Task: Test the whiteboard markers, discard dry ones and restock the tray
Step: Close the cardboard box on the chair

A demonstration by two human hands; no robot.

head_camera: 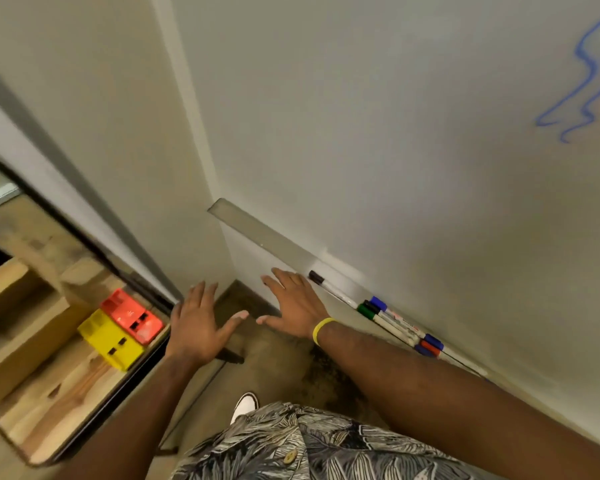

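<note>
**Q:** State of both hands?

**A:** Left hand (196, 327): fingers straight and spread, palm down, holding nothing. Right hand (291, 306): same posture, fingers apart, nothing gripped. A yellow band (321, 330) sits on the right wrist. The thumbs point toward each other with a gap between them.

**Q:** Position of the hands?

**A:** The left hand hangs over the floor, between the table (32, 375) and the tray (257, 233). The right hand is at the tray's front edge, about mid-length. Contact with the tray cannot be determined.

**Q:** Location of the markers?

**A:** All visible markers (395, 323) lie lengthwise on the tray, at the foot of the board (395, 150).
- Black marker (329, 287): alone, mid-tray, capped end just beside the right hand's fingers, not touching.
- Green marker (378, 317): at the front edge, farther toward the right end, packed against one blue-capped and one black-capped marker.
- Beyond these, toward the right end: one red cap (430, 348) between two blue caps. The barrels there are hidden by the right forearm.

**Q:** Board condition?

**A:** A blue scribble (582, 81) shows at the upper right.

**Q:** Other items?

**A:** A red bin (132, 315) and a yellow bin (110, 339) stand touching at the table's edge nearest the left hand. Contents cannot be determined.
</note>
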